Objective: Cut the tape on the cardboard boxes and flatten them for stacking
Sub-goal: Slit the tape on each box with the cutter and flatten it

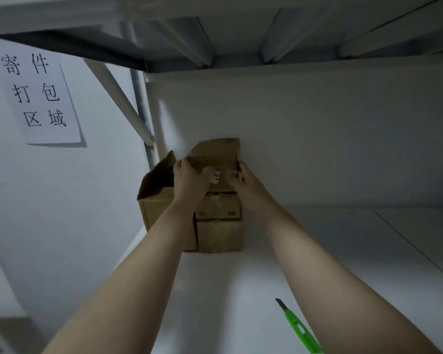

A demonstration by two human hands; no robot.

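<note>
A stack of small brown cardboard boxes stands at the back of a white shelf. The top box [216, 159] has its flap raised, and a white label shows on its front. My left hand [191, 178] grips its left side, fingers curled over the edge. My right hand [242, 178] holds its right side. Under it sit two more small boxes [219, 235] with shiny tape. A larger open box [155, 198] stands to the left, its flaps up. A green utility knife [301, 328] lies on the shelf near the front, blade out, beside my right forearm.
The white shelf surface [330, 251] stretches to the right. A shelf deck with metal ribs [241, 34] hangs overhead. A white upright post [151, 118] stands behind the boxes. A paper sign with printed characters [36, 93] hangs on the left wall.
</note>
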